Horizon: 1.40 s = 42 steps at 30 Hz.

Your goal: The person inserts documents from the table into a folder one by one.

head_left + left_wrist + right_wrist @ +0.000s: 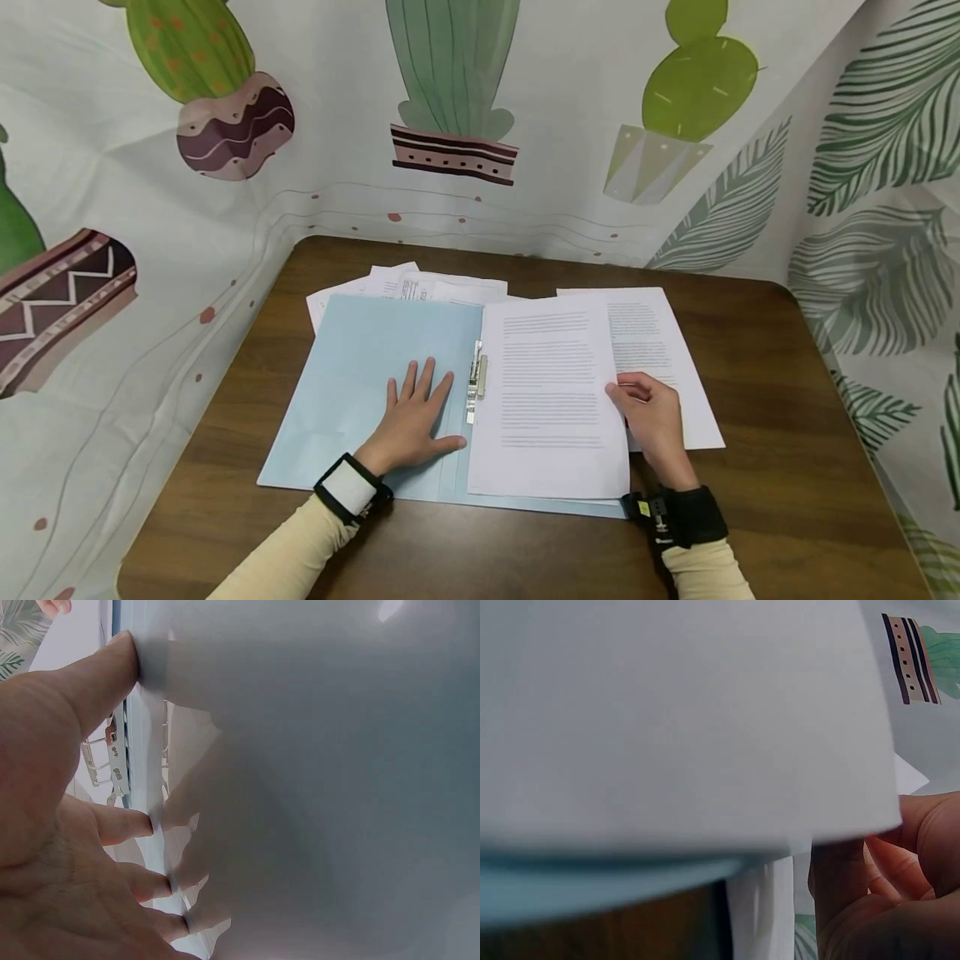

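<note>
The metal clip (pixel 472 408) lies along the spine of the blue folder (pixel 360 358). Left of the clip, the left hand (pixel 412 427) rests on the cover, fingers spread apart, gripping nothing. Right of the clip, the right hand (pixel 654 421) pinches the edge of the printed sheet (pixel 550 392); the sheet count is indeterminable. Whether the clip secures the sheet cannot be told. Loose papers (pixel 465 289) beyond the clip are partly hidden by the folder. Print is illegibly small.
</note>
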Tool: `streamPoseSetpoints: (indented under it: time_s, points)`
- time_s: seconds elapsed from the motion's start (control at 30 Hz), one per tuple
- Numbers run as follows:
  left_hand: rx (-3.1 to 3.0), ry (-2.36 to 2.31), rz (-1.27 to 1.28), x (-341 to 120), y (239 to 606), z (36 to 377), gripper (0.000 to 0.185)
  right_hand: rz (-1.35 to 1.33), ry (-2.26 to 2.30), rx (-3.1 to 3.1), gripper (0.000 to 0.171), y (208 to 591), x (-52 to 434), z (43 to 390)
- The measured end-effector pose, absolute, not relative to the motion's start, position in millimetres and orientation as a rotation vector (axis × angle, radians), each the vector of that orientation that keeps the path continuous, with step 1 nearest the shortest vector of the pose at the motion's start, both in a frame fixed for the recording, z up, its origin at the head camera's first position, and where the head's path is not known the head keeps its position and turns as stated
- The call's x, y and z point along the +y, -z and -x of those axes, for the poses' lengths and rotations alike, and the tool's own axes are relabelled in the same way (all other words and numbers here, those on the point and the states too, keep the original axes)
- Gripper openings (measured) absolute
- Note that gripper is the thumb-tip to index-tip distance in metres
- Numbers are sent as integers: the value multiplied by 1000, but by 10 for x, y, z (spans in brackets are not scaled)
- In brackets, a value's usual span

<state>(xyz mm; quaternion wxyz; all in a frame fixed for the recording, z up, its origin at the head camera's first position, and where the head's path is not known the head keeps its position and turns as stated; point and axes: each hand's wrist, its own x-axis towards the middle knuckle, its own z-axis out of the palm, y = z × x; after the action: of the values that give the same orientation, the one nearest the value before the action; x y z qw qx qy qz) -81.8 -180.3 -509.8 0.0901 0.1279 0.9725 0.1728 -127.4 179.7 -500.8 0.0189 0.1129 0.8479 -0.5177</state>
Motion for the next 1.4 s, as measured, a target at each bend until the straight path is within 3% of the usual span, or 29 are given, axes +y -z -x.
streamPoseSetpoints:
  time_s: [1.4]
  points:
    - [2887, -512, -369, -1791, 5103, 835, 103, -282, 1521, 2731, 19, 5047, 1681, 1215]
